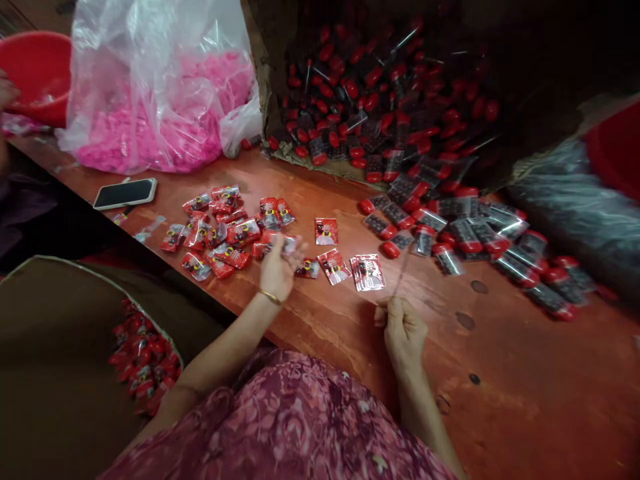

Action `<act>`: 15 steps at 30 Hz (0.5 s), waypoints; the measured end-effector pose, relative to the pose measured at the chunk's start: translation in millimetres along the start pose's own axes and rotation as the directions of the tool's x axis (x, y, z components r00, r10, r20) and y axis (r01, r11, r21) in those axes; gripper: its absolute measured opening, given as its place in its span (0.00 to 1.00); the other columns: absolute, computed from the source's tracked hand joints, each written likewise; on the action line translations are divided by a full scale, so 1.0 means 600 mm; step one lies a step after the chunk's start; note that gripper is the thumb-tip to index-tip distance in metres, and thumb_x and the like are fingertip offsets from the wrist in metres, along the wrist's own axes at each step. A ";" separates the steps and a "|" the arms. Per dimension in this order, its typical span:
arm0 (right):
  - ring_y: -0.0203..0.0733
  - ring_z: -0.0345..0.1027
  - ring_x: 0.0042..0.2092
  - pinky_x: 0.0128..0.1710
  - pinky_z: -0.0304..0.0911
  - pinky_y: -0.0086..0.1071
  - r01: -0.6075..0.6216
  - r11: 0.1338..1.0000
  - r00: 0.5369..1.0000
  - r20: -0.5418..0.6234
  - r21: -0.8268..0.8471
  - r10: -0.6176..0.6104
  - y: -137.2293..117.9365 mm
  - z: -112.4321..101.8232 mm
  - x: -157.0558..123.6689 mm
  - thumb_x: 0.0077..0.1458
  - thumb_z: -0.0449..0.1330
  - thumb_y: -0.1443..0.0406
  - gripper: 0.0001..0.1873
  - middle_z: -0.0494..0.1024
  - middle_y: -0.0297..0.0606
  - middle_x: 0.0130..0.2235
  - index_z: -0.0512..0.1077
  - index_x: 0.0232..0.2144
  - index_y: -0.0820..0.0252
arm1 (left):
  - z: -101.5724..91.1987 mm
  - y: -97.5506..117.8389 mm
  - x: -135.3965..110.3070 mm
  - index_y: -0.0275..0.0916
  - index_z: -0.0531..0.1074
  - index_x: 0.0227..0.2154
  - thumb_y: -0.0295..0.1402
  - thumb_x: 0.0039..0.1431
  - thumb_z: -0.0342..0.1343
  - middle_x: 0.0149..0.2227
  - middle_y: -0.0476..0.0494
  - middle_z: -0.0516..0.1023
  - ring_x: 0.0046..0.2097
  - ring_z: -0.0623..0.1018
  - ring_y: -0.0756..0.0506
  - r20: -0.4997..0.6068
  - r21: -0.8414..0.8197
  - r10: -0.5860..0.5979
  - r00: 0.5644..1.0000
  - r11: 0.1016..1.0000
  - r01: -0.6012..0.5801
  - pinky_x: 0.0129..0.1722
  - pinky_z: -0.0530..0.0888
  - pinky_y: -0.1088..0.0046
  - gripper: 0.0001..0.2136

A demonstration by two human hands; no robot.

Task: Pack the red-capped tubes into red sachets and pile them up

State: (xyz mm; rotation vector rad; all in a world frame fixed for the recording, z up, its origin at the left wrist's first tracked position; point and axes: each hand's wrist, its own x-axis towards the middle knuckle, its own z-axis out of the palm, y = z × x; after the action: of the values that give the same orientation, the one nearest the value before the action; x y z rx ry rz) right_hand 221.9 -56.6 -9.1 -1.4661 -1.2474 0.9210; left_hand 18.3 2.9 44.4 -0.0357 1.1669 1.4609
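Ease the red packet [264, 247] flat at the pile's [243, 232] right edge with the left hand [280, 270], its grip unclear, while the right hand's [404, 330] fingers pinch a thin strip [401, 270].

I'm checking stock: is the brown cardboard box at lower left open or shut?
Open: shiny red plastic packets show inside the brown cardboard box.
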 end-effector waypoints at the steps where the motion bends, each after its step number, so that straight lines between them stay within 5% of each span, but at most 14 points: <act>1: 0.31 0.58 0.19 0.19 0.55 0.26 -0.006 1.000 1.000 -0.007 -0.013 0.006 0.003 -0.001 0.000 0.57 0.50 0.51 0.23 0.65 0.29 0.17 0.65 0.18 0.60 | -0.009 0.020 0.010 0.38 0.68 0.27 0.39 0.60 0.49 0.27 0.50 0.77 0.31 0.78 0.52 -0.052 -0.021 0.022 0.998 1.000 -0.023 0.38 0.71 0.76 0.11; 4: 0.30 0.57 0.18 0.18 0.54 0.25 -0.013 1.000 1.000 -0.009 -0.026 0.013 0.008 0.002 0.001 0.56 0.50 0.51 0.23 0.65 0.29 0.16 0.64 0.18 0.60 | -0.032 0.061 0.030 0.36 0.69 0.29 0.44 0.61 0.43 0.23 0.47 0.77 0.30 0.78 0.50 -0.142 -0.030 0.031 0.989 0.999 -0.036 0.39 0.72 0.74 0.17; 9: 0.31 0.57 0.19 0.19 0.56 0.26 0.039 0.993 0.999 0.021 -0.113 -0.037 0.014 0.003 -0.001 0.58 0.50 0.54 0.20 0.64 0.28 0.17 0.66 0.21 0.60 | -0.050 0.079 0.025 0.34 0.68 0.26 0.48 0.61 0.38 0.15 0.46 0.72 0.25 0.78 0.47 -0.174 0.087 -0.072 0.982 0.992 0.088 0.33 0.74 0.71 0.24; 12: 0.34 0.64 0.23 0.24 0.62 0.29 0.224 0.936 0.974 0.030 -0.273 -0.224 0.010 0.005 -0.001 0.56 0.54 0.57 0.13 0.72 0.33 0.23 0.69 0.27 0.60 | -0.058 0.084 0.006 0.34 0.68 0.23 0.40 0.62 0.42 0.16 0.45 0.74 0.24 0.78 0.47 -0.120 0.238 -0.156 0.980 0.954 0.181 0.31 0.74 0.72 0.19; 15: 0.41 0.70 0.33 0.34 0.66 0.35 0.499 0.775 0.866 0.194 -0.388 -0.460 -0.005 0.024 0.007 0.53 0.58 0.59 0.11 0.77 0.40 0.32 0.70 0.36 0.60 | -0.070 0.091 -0.012 0.33 0.69 0.22 0.35 0.61 0.46 0.17 0.43 0.75 0.23 0.77 0.48 -0.125 0.384 -0.140 0.982 0.906 0.178 0.29 0.73 0.74 0.15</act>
State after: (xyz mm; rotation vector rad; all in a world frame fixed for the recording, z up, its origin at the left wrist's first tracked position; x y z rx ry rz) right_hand 208.2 -49.7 -9.7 -1.3282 -1.8720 0.3739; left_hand -45.7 -18.1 61.6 0.0777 1.4847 1.0689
